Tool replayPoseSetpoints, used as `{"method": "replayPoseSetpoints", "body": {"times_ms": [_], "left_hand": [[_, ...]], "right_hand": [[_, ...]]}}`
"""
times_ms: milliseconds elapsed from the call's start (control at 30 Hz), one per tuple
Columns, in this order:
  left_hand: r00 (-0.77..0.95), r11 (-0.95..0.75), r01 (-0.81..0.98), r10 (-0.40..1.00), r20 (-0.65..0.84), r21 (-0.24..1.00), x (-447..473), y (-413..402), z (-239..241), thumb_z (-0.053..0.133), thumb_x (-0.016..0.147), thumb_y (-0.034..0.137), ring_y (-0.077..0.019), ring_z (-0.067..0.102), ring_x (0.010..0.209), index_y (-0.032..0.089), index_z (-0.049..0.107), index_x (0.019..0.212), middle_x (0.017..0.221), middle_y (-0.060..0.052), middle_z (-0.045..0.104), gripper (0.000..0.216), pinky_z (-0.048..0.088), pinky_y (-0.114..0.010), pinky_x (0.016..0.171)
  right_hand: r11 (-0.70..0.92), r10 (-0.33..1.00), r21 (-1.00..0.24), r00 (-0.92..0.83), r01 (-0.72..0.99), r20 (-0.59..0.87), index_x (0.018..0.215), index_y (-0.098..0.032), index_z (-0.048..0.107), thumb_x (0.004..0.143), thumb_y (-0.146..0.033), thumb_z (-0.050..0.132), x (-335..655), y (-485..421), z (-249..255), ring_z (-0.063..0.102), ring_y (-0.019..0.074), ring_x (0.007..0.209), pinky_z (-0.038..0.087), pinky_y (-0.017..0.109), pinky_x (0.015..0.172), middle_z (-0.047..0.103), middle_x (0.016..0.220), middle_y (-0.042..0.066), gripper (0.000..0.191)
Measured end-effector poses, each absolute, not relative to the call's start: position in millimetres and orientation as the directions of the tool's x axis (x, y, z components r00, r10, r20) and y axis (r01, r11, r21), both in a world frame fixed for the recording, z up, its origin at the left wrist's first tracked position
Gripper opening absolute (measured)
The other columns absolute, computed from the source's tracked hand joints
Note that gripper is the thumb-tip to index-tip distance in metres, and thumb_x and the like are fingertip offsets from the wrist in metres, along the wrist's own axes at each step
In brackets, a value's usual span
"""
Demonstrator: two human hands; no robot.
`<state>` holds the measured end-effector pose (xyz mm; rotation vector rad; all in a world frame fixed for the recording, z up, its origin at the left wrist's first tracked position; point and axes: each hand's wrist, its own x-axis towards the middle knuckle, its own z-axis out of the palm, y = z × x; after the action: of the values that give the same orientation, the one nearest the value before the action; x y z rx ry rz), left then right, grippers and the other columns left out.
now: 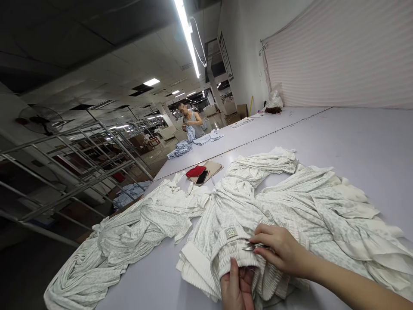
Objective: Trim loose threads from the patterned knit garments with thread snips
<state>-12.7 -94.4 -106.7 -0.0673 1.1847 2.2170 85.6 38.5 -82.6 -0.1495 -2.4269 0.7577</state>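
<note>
My left hand [235, 287] grips the ribbed elastic waistband of a pair of white pants [222, 254] with a pale printed pattern. Its thumb lies on top and the fingers reach inside the opening. Small metal thread snips [248, 247] sit in my right hand [279, 249], their blades pointing left across the waistband. The right fingers partly cover the snips' handles. Beside the blades, a small grey label [231, 232] shows on the waistband. More pale garments [309, 206] lie heaped behind and to the right of the pants.
Another heap of pale garments [138, 232] runs along the table's left edge. Beyond it lie a red pouch [195, 171], a black phone [202, 177] and brown card [213, 169]. A co-worker [192, 120] handles blue cloth at the far side. Metal racks [84, 185] stand left.
</note>
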Motion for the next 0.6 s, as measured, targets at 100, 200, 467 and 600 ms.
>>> {"method": "replayPoseSetpoints", "body": {"times_ms": [100, 200, 467, 600], "left_hand": [[-0.794, -0.402, -0.556, 0.516, -0.322, 0.727, -11.4, -93.7, -104.2, 0.083, 0.07, 0.027, -0.0193, 0.074, 0.074, 0.016, 0.07, 0.084, 0.083, -0.009, 0.077, 0.022, 0.06, -0.026, 0.066], [-0.779, -0.407, -0.575, 0.537, -0.324, 0.71, -10.7, -93.2, -101.9, 0.086, 0.066, 0.029, -0.0198, 0.074, 0.074, 0.015, 0.07, 0.081, 0.083, -0.01, 0.077, 0.026, 0.06, -0.027, 0.067], [-0.777, -0.411, -0.578, 0.541, -0.322, 0.705, -10.3, -93.0, -98.4, 0.089, 0.061, 0.033, -0.0205, 0.074, 0.074, 0.014, 0.071, 0.079, 0.081, -0.011, 0.077, 0.032, 0.059, -0.025, 0.065], [-0.772, -0.392, -0.58, 0.545, -0.328, 0.714, -12.2, -93.2, -101.7, 0.091, 0.056, 0.038, -0.0206, 0.074, 0.071, 0.013, 0.07, 0.074, 0.079, -0.011, 0.077, 0.037, 0.059, -0.025, 0.063]], "right_hand": [[0.822, 0.255, -0.564, -0.837, -0.076, 0.485, 0.109, -0.019, 0.067, 0.098, -0.031, 0.049, 90.1, 39.3, -81.4, 0.066, 0.021, 0.085, 0.049, 0.031, 0.072, 0.069, 0.101, 0.01, 0.024], [0.816, 0.243, -0.571, -0.841, -0.092, 0.483, 0.11, -0.018, 0.067, 0.098, -0.031, 0.049, 91.5, 38.5, -79.8, 0.067, 0.0216, 0.086, 0.05, 0.032, 0.072, 0.069, 0.1, 0.01, 0.025], [0.805, 0.264, -0.585, -0.825, -0.097, 0.5, 0.109, -0.018, 0.067, 0.099, -0.032, 0.047, 87.3, 38.2, -83.4, 0.066, 0.0211, 0.086, 0.05, 0.031, 0.073, 0.069, 0.1, 0.011, 0.026], [0.8, 0.25, -0.587, -0.822, -0.122, 0.511, 0.109, -0.018, 0.067, 0.099, -0.033, 0.049, 85.0, 38.3, -84.0, 0.067, 0.0206, 0.086, 0.05, 0.03, 0.073, 0.069, 0.099, 0.01, 0.026]]}}
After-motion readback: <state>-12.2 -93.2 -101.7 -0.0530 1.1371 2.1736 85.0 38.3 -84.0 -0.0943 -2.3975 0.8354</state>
